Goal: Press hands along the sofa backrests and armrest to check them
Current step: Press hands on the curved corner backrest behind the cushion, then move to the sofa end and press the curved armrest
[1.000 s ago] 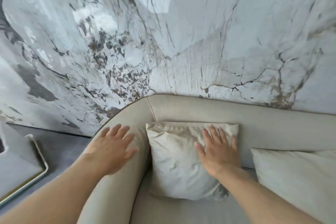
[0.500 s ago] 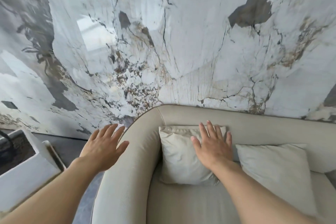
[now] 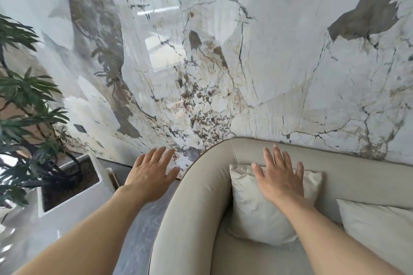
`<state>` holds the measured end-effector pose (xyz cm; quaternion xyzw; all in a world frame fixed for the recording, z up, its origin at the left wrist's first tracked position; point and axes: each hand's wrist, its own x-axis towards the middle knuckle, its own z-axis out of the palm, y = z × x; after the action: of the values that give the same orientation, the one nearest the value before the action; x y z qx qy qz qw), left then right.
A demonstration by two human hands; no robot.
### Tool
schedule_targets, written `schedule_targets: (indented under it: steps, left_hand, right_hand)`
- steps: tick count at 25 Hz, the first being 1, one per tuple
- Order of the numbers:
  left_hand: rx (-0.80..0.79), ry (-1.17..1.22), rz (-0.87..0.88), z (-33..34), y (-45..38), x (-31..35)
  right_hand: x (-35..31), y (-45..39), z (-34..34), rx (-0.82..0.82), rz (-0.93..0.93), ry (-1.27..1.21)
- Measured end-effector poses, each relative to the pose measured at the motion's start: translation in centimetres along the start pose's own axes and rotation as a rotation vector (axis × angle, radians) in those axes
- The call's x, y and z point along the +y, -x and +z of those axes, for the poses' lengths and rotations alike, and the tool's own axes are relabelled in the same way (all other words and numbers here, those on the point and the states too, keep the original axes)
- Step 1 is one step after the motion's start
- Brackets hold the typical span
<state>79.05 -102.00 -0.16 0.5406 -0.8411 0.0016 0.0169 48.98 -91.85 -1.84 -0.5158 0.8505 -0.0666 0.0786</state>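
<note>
You are looking down at the rounded corner of a beige sofa set against a veined marble wall (image 3: 290,62). Your right hand (image 3: 280,177) is lying palm-down with its fingers spread, holding nothing; the palm is resting on the top of a pale cushion (image 3: 257,207) and the fingertips are reaching over it toward the backrest (image 3: 357,176), though whether they are touching the backrest is not clear. Your left hand (image 3: 150,175) is also spread flat and empty, and it is hovering outside the sofa, over the grey floor (image 3: 143,230), just to the left of the curved armrest (image 3: 194,207).

The armrest is lying immediately to the right of your left hand, so that hand is the nearer one to it. Its long axis is running from the corner back toward you, curving down the picture. The backrest is stretching away to the right, behind the cushion and a second cushion (image 3: 377,227), so your right hand is the nearer one for that part.

A potted plant (image 3: 29,100) in a white square planter (image 3: 67,205) is standing to the left, well clear of the sofa.
</note>
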Motion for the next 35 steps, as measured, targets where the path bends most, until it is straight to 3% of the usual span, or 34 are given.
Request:
schedule_targets:
  steps: [13,20,25,35]
  left_hand:
    - [-0.075,0.085,0.459,5.0,-20.3,-4.7]
    - [-0.053,0.126,0.664,2.8,-21.9,-0.3]
    - [0.058,0.1,0.772,-0.3,-20.2,3.4]
    - [0.04,0.192,1.165,-0.2,-22.9,10.4]
  right_hand:
    - [-10.0,-5.5,1.6,0.054,0.444,0.061]
    - [-10.6,-3.2,-0.6,0.166,0.616,0.014]
    - [-7.9,1.2,-1.2,0.283,0.722,-0.008]
    - [-8.0,5.2,-0.6,0.287,1.119,0.001]
